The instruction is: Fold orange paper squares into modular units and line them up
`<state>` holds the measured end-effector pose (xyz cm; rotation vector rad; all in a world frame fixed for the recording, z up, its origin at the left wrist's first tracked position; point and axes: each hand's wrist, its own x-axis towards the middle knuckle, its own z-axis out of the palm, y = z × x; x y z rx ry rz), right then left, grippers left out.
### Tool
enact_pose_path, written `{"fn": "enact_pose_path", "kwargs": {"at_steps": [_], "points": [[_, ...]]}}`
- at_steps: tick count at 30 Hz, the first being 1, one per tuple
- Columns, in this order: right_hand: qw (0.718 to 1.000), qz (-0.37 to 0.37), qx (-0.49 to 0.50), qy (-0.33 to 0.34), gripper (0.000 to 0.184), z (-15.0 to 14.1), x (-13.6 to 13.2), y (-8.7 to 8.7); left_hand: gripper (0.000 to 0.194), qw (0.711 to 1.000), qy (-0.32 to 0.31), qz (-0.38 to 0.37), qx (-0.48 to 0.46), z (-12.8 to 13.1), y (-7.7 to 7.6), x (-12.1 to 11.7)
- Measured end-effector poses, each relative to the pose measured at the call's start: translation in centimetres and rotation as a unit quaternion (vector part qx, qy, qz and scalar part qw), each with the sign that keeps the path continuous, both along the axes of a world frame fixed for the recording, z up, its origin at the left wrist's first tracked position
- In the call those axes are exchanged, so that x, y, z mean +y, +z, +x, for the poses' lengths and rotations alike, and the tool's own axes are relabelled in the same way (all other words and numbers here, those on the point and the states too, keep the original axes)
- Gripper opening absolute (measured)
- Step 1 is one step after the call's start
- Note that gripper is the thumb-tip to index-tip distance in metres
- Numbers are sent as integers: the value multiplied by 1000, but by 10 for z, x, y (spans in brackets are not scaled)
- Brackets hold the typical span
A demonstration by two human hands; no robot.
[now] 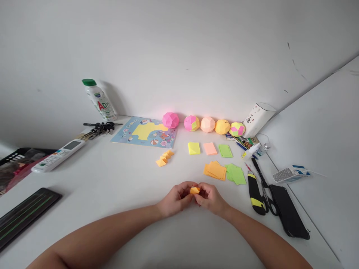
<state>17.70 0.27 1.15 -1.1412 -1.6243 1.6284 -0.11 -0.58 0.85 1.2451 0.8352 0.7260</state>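
Observation:
A small folded orange paper piece [195, 190] is pinched between my two hands, low in the middle of the view. My left hand [177, 198] grips its left side and my right hand [211, 198] its right side; the inner fingertips are partly hidden. Beyond them on the table lie several folded orange paper units [165, 158] in a row. Loose orange paper squares [215, 170] and green paper squares [236, 174] are spread just past my right hand. Behind these are a yellow paper stack [194, 148], a pink paper stack [210, 148] and a green paper stack [225, 151].
Several faceted paper balls [208, 124] line the wall. To the right lie a utility knife [255, 194], scissors [268, 201], a black case [290, 212] and a glue bottle [250, 152]. At left are a remote control [58, 156], keys [98, 130] and a white bottle [100, 101].

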Motion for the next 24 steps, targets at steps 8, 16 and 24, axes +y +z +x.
{"fn": "enact_pose_path", "kwargs": {"at_steps": [8, 16, 24], "points": [[999, 27, -36, 9, 6, 0, 0, -2, 33, 998, -1, 54, 29, 0, -1, -1], [997, 62, -49, 8, 5, 0, 0, 0, 36, 996, -23, 79, 42, -1, 1, -1], [999, 38, -24, 8, 11, 1, -1, -2, 39, 1000, -11, 6, 3, -2, 1, 0]]}}
